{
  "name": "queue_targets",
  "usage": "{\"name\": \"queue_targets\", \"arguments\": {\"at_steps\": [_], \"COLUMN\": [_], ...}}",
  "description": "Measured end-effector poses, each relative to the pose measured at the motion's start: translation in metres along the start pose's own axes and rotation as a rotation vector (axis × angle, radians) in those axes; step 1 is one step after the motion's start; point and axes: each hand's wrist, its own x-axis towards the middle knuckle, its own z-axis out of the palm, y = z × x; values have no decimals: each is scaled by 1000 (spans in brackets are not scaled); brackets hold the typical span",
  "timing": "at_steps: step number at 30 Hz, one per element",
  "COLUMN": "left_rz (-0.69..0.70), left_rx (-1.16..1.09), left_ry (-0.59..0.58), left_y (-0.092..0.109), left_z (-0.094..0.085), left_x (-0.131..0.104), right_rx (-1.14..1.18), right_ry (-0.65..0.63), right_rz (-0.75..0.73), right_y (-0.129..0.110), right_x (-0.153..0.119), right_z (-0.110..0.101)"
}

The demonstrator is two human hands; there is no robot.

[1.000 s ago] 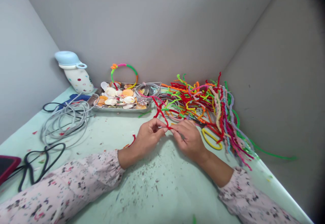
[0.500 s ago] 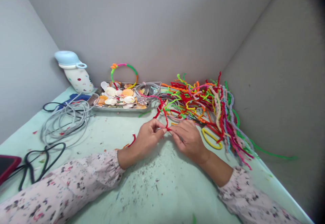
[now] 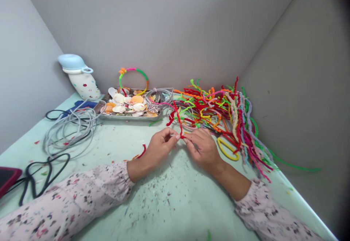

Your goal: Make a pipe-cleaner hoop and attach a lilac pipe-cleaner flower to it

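A red fuzzy pipe cleaner [image 3: 179, 121] rises from between my fingertips near the middle of the view. My left hand [image 3: 160, 147] pinches its lower end between thumb and forefinger. On the other side, my right hand [image 3: 203, 149] grips the same red piece, its fingertips close to the left ones. Just beyond and to the right lies a tangled pile of coloured pipe cleaners [image 3: 218, 106]. A short red piece [image 3: 142, 151] lies beside my left wrist.
A metal tray [image 3: 128, 118] holds shells and a colourful ring [image 3: 148, 78]. At the left are a bottle [image 3: 84, 84], grey cable coils [image 3: 51, 139], a black cord [image 3: 49, 175] and a red-edged device [image 3: 16, 179]. Yellow-handled scissors [image 3: 228, 149] rest near my right hand.
The red pipe cleaner's upper part has shifted slightly and stands a little straighter. Both hands stay close together, with only slight finger movement.
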Motion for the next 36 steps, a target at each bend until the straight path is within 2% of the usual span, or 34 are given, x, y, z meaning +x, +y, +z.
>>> {"name": "queue_targets", "arguments": {"at_steps": [13, 20, 29, 36], "left_rz": [26, 24, 27, 7], "left_rx": [153, 150, 48, 114], "left_ry": [51, 67, 29, 28], "left_y": [4, 1, 0, 2], "left_z": [1, 0, 1, 1], "left_x": [-6, -5, -3, -4], "right_rx": [25, -17, -8, 14], "right_ry": [-20, -46, -1, -20], "right_rz": [-72, -114, -30, -65], "right_y": [-3, -3, -3, -2], "right_x": [2, 0, 1, 0], "right_z": [0, 0, 1, 1]}}
